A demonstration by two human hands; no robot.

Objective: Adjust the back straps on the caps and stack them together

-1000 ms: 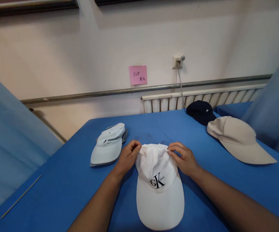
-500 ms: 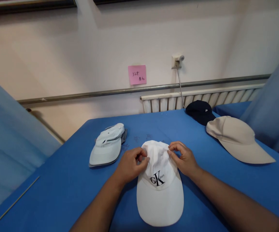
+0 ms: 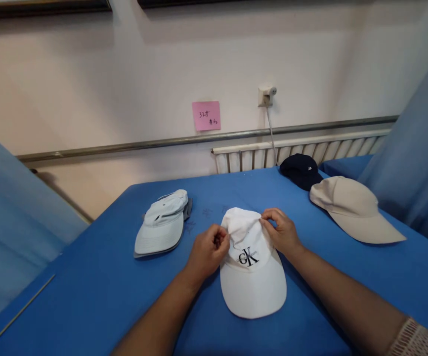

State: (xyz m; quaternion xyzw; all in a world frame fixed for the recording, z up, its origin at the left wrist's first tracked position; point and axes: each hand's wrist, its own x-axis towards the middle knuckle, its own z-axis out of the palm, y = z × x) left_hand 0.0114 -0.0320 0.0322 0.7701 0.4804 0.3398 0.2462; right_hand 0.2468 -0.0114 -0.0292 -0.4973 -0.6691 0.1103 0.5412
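Observation:
A white cap (image 3: 253, 277) with a black letter logo lies on the blue table (image 3: 88, 296), brim toward me. My left hand (image 3: 208, 251) is curled at the cap's left side, its fingertips pinching the crown's edge. My right hand (image 3: 281, 232) pinches the crown's fabric at the upper right. The top of the crown is creased between the two hands.
A pale blue-white cap (image 3: 162, 225) lies to the left. A beige cap (image 3: 351, 208) and a dark navy cap (image 3: 301, 169) lie at the right rear. Blue curtains hang on both sides. A radiator (image 3: 299, 151), a wall socket with cable and a pink note (image 3: 206, 115) are behind.
My left hand has slid from the crown's top left down to its left side and curled tighter. The cap has shifted slightly away from me and to the right.

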